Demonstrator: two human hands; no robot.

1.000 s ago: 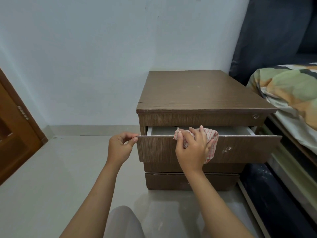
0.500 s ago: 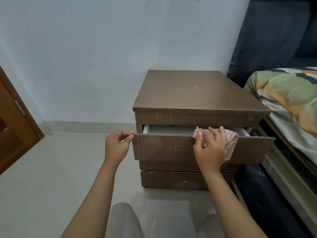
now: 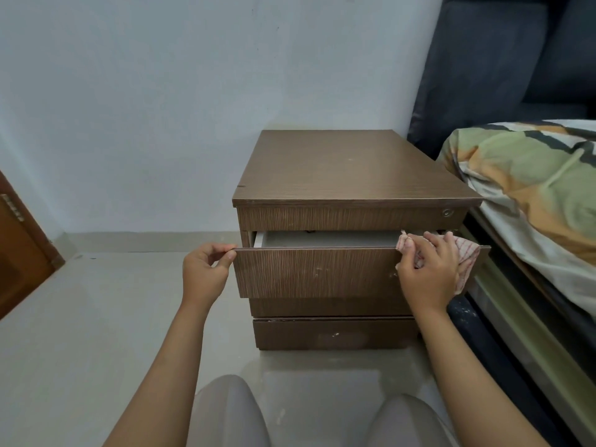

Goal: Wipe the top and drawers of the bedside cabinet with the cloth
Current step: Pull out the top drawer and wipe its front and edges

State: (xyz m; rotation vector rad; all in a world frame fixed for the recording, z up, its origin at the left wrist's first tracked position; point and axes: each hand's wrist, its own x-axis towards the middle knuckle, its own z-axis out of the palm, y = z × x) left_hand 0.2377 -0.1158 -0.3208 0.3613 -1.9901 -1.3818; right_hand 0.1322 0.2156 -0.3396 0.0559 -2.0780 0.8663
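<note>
The brown wooden bedside cabinet (image 3: 351, 169) stands against the white wall, its top bare. Its top drawer (image 3: 316, 272) is pulled partly out and shows a pale inside. My left hand (image 3: 204, 272) pinches the drawer front's top left corner. At the right end of the drawer's top edge my right hand (image 3: 429, 272) presses a pink-and-white checked cloth (image 3: 467, 256), which drapes over the front. Two lower drawers (image 3: 332, 333) are closed.
A bed with a patterned cover (image 3: 532, 188) and a dark headboard (image 3: 503, 59) sits close on the cabinet's right. At the far left is a brown wooden door (image 3: 19, 253). Pale tiled floor (image 3: 96, 317) spreads to the left and in front, where my knees (image 3: 232, 411) show.
My right hand has slid the cloth along the drawer's top edge from the middle to the right end. My left hand has kept its pinch on the left corner.
</note>
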